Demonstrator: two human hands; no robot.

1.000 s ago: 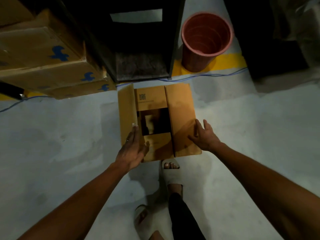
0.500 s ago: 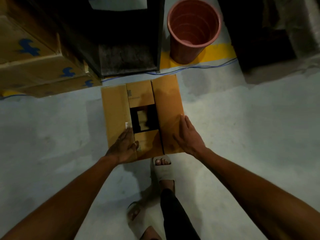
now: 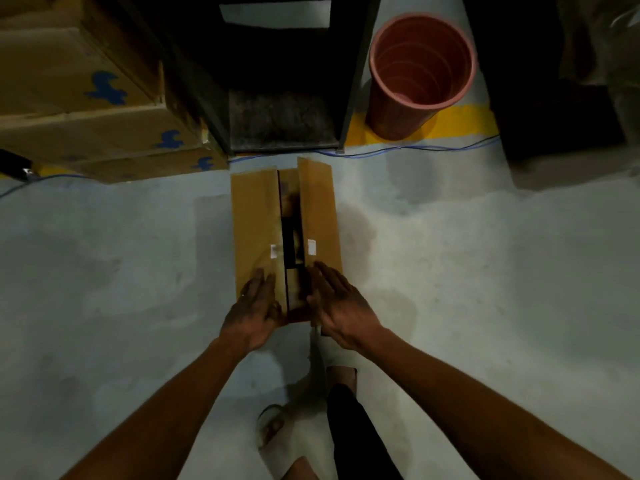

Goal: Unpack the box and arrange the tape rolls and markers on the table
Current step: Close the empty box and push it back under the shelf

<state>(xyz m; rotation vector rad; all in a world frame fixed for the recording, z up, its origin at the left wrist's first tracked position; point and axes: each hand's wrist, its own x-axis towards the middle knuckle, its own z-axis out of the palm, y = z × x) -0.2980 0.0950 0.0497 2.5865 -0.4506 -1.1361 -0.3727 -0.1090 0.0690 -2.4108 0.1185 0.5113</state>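
Note:
A brown cardboard box [image 3: 254,220] lies on the grey floor in front of me. Its two long top flaps are folded almost together, leaving a narrow dark slit down the middle. My left hand [image 3: 254,311] rests flat on the near end of the left flap, fingers spread. My right hand [image 3: 337,304] presses flat on the near end of the right flap. Neither hand grips anything. What is inside the box is hidden; no tape rolls or markers show.
Stacked cardboard cartons [image 3: 86,109] with blue marks stand at the left. A dark metal shelf frame [image 3: 282,123] is behind the box, a reddish plastic bin [image 3: 419,74] to its right on a yellow floor line. A blue cable [image 3: 415,148] runs along the floor. My sandalled feet [image 3: 341,372] are below.
Both long flaps have been pushed inward, so the wide opening has narrowed to a slit. My hands have moved closer together on the flaps' near ends.

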